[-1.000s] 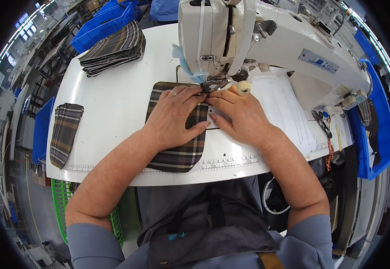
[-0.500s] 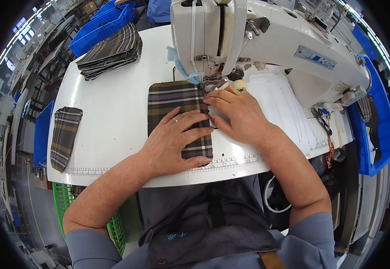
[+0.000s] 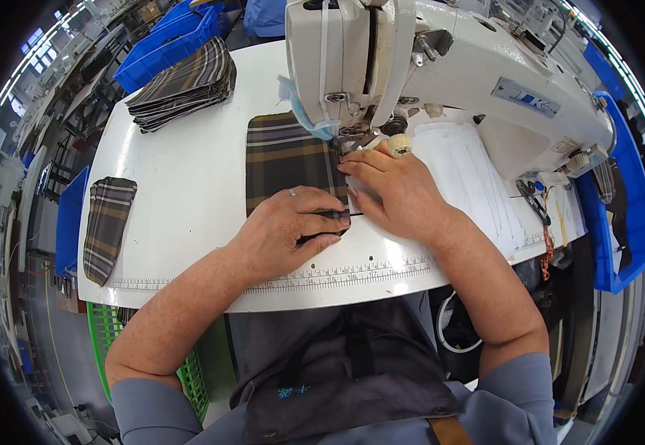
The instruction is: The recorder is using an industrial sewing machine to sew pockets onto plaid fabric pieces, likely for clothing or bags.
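Note:
A dark plaid fabric piece (image 3: 287,156) lies under the needle and presser foot area of the white sewing machine (image 3: 315,52). My left hand (image 3: 278,230) rests on the near end of this piece, fingers slightly bent and apart, with a ring on one finger. My right hand (image 3: 393,193) lies beside the presser foot, fingers apart, its fingertips touching the right edge of the fabric. A light blue cloth strip (image 3: 287,93) hangs at the machine head, and a cream knob (image 3: 399,144) sits just above my right fingers.
Stacked plaid pieces (image 3: 182,85) lie back left on the white table (image 3: 167,208); a single piece (image 3: 107,230) lies left. White sheets (image 3: 471,185) and scissors (image 3: 534,200) lie right. Blue bins (image 3: 619,259) flank the table. A green basket (image 3: 104,341) stands below left.
The plaid piece has moved away from me under the machine. My left hand left the needle area for the piece's near end, then shifted forward with it. My right hand stayed nearly in place.

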Motion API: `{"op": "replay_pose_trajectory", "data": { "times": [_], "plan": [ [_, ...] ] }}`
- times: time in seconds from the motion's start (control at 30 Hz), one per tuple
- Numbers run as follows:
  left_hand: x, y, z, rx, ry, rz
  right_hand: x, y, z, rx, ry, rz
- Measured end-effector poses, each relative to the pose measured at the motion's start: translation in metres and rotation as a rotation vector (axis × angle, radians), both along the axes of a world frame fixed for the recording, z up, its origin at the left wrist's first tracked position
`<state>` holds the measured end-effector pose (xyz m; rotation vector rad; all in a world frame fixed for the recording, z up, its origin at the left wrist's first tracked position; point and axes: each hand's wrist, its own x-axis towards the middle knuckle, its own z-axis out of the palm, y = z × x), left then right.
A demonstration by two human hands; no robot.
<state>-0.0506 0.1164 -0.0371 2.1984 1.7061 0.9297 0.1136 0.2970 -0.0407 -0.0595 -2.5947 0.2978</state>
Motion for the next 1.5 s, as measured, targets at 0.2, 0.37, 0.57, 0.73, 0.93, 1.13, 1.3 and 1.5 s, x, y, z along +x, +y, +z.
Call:
{"op": "replay_pose_trajectory", "data": {
  "times": [0.2,0.37,0.57,0.73,0.93,1.13,1.3,1.5],
  "plan": [
    [-0.011,0.011,-0.003,0.041,0.028,0.028,0.000,-0.001,0.001,-0.005,-0.003,-0.009],
    [-0.022,0.024,-0.005,0.049,0.016,0.022,-0.001,-0.001,-0.002,0.010,0.015,-0.010],
    [-0.035,0.037,-0.006,0.058,0.044,0.033,-0.001,-0.002,0.000,-0.002,-0.005,-0.015],
    [-0.045,0.046,-0.007,0.094,0.043,0.054,-0.001,-0.002,0.001,0.004,-0.019,-0.021],
    [-0.048,0.055,-0.002,0.048,0.083,0.123,0.001,-0.004,0.000,0.016,-0.072,-0.069],
    [-0.046,0.055,-0.001,0.056,0.161,0.150,0.002,-0.005,0.001,0.030,-0.083,-0.088],
    [-0.040,0.053,-0.002,0.083,0.172,0.164,0.002,-0.006,0.001,0.029,-0.102,-0.097],
    [-0.034,0.052,-0.003,0.114,0.189,0.169,0.002,-0.005,0.000,0.023,-0.078,-0.087]
  ]
}}
